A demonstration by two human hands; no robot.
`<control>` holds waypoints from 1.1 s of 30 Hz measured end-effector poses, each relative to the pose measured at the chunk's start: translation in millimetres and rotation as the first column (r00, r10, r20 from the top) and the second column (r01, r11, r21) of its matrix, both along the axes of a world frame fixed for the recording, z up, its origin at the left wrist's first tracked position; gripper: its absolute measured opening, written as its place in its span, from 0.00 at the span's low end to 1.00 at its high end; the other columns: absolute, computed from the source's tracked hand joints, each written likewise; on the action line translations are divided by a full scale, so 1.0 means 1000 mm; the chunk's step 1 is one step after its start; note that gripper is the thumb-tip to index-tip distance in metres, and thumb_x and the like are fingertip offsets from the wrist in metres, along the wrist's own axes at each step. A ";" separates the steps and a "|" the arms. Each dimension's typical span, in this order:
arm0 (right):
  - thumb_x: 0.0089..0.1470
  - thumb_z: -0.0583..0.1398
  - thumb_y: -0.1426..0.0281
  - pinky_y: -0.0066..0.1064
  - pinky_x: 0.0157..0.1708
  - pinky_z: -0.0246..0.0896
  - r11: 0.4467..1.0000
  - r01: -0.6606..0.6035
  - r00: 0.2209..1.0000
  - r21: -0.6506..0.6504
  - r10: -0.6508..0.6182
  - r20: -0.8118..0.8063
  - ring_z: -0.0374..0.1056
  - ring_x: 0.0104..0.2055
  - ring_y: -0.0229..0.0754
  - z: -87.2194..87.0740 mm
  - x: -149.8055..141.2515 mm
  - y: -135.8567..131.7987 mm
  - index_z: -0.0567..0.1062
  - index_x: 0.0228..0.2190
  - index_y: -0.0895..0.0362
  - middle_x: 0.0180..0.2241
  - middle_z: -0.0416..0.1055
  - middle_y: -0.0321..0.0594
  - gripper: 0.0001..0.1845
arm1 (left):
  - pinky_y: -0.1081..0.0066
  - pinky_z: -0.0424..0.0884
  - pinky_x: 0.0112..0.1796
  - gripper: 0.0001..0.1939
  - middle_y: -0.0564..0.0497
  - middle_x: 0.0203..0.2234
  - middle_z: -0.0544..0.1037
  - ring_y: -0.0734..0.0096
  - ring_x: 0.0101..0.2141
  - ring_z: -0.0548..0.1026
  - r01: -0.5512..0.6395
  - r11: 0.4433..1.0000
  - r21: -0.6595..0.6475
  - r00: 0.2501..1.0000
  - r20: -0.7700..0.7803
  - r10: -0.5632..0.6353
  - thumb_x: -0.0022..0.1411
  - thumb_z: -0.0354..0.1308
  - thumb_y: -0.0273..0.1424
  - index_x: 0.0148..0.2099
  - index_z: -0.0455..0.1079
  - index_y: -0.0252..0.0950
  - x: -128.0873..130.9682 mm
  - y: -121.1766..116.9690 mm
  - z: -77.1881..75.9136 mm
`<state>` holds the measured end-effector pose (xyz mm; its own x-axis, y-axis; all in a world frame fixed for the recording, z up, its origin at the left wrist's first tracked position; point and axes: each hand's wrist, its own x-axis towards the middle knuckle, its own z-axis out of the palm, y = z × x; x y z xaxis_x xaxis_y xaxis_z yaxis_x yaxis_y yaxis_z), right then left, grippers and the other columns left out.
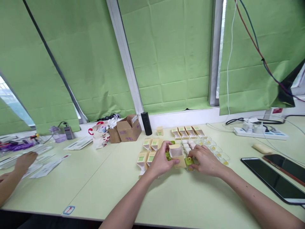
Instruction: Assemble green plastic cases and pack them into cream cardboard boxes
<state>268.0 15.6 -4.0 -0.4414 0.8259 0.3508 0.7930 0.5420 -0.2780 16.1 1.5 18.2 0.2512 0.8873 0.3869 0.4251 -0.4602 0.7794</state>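
My left hand (164,159) is closed around a small cream carton (176,152), its open top showing a white inside. Green pieces show behind the fingers and at the carton's back edge. With bent fingers my right hand (204,159) grips a small yellow-green piece with a ring-like top (189,161), just right of the carton. Beyond that hand stand several white bottle-like pieces (187,147) and rows of clear round plastic pieces with yellow centres (216,149). Open cartons with green labels (142,158) stand left of my left hand, and more open cartons (190,132) line the back.
A closed little box (159,131), a black cylinder (146,123) and a brown cardboard box (129,128) stand along the wall. Right lie phones (274,178) and a power strip (260,133) with cables. Another person's hand (25,161) is over papers at left.
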 end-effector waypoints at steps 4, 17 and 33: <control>0.50 0.71 0.66 0.43 0.44 0.60 1.000 -0.004 1.000 -0.003 0.004 0.008 0.73 0.45 0.58 -0.001 0.003 0.000 0.82 0.32 0.51 0.33 0.81 0.44 0.06 | 0.64 0.71 0.42 0.36 0.47 0.45 0.78 0.55 0.43 0.76 0.021 0.999 0.030 0.992 -0.125 -0.017 0.48 0.78 0.36 0.58 0.70 0.43 -0.002 -0.008 -0.001; 0.52 0.69 0.65 0.42 0.44 0.60 0.999 -0.013 0.999 0.039 0.011 0.051 0.72 0.46 0.58 -0.003 0.006 0.000 0.81 0.33 0.52 0.34 0.81 0.45 0.06 | 0.57 0.70 0.46 0.33 0.47 0.41 0.78 0.50 0.43 0.75 0.068 0.981 0.180 0.946 -0.323 -0.006 0.47 0.80 0.36 0.53 0.71 0.42 -0.006 -0.025 -0.014; 0.54 0.68 0.65 0.41 0.43 0.56 1.000 -0.008 0.992 0.028 0.005 0.129 0.71 0.46 0.55 0.000 0.005 -0.003 0.79 0.33 0.53 0.33 0.80 0.43 0.06 | 0.52 0.72 0.56 0.06 0.42 0.52 0.79 0.54 0.52 0.78 0.225 0.905 0.362 0.970 -0.167 -0.174 0.66 0.62 0.28 0.42 0.81 0.39 -0.024 -0.012 -0.020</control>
